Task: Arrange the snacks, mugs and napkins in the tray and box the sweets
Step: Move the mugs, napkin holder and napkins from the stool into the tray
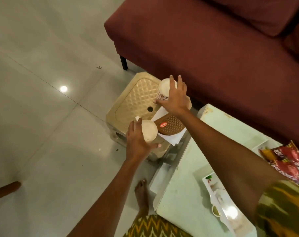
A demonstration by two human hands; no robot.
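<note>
Two mugs held mid frame at the beige plastic stool (133, 100).
Mug-gathering step, by the look of it: left hand (138, 141) curled round the plain mug (149, 130), right hand (175, 98) with fingers spread and clamped on the tilted floral mug (163, 90). Brown tray (171, 125) on white napkins (175, 139) between the hands. Next, probably: set both mugs upright in the tray, without clinking.

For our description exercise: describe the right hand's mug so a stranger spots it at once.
Find the maroon sofa, then the beige stool before it. Over its far side, the right hand grips a white mug. Only it shows red flowers; the left hand holds a plain-looking mug.
</note>
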